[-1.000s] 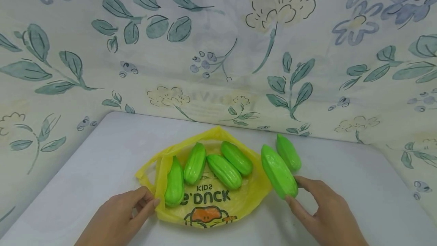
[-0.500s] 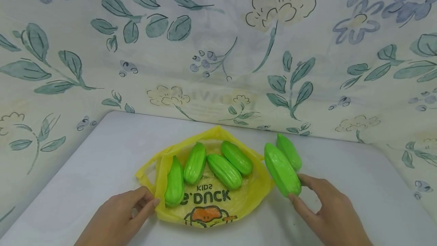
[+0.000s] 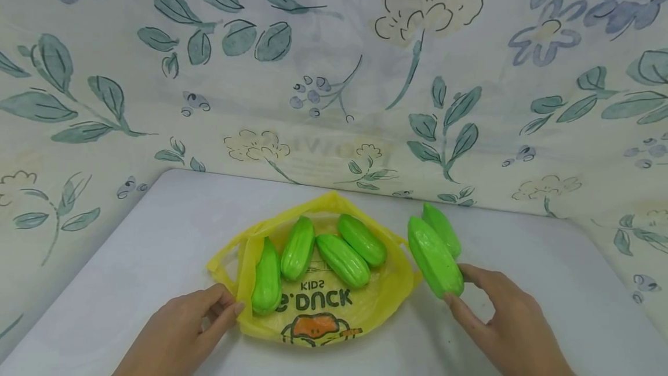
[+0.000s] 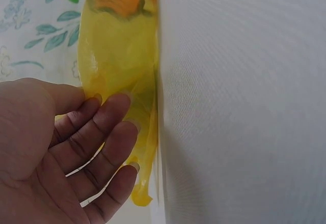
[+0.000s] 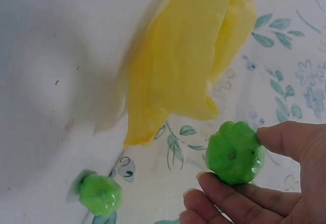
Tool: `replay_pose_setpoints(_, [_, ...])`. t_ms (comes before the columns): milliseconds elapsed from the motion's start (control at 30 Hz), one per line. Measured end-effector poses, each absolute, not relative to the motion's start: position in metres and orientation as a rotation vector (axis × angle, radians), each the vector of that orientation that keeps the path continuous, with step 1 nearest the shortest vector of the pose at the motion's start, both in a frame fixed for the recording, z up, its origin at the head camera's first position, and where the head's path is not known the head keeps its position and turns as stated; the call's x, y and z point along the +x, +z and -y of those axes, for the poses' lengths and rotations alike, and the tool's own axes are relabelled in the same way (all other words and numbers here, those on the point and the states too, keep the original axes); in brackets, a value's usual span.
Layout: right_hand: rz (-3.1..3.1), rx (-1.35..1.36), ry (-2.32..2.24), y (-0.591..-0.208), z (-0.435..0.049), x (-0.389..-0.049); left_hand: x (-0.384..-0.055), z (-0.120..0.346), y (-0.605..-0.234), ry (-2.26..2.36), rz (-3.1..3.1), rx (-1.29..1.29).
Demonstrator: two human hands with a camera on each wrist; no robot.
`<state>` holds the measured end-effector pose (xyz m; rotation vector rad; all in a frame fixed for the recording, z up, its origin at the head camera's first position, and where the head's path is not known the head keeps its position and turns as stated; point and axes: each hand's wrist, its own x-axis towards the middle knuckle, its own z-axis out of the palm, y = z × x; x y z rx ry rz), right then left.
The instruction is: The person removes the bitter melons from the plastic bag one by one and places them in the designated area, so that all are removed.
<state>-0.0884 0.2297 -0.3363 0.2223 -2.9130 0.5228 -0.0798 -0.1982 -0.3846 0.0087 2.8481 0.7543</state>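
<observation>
Four gourds [image 3: 298,249] sit in the bag [image 3: 399,289] the left hand [image 3: 190,324] pinches, right hand [image 3: 506,315] grips another gourd [image 3: 435,257], outer gourd [image 3: 443,226] lies beyond!

Left hand [image 3: 190,324] pinching, thumb to index, it seems; right hand [image 3: 508,318] gripping, thumb opposite fingers.

Yellow bag [image 3: 399,286]: printed, mouth spread, four ridged green vegetables [image 3: 343,261] inside; left hand [image 3: 182,326] pinches its edge. Held vegetable [image 3: 434,259]: glossy, tilted, in right hand [image 3: 508,318]. Sixth vegetable [image 3: 443,228]: lies outside, beyond the held one.
</observation>
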Motion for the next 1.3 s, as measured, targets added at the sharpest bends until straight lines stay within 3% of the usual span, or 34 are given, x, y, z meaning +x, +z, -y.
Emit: replay_pose_setpoints(1300, [2.856,0.165,0.530,-0.340,-0.258,-0.102,-0.080,0.199,-0.388,0.758,-2.858,0.013])
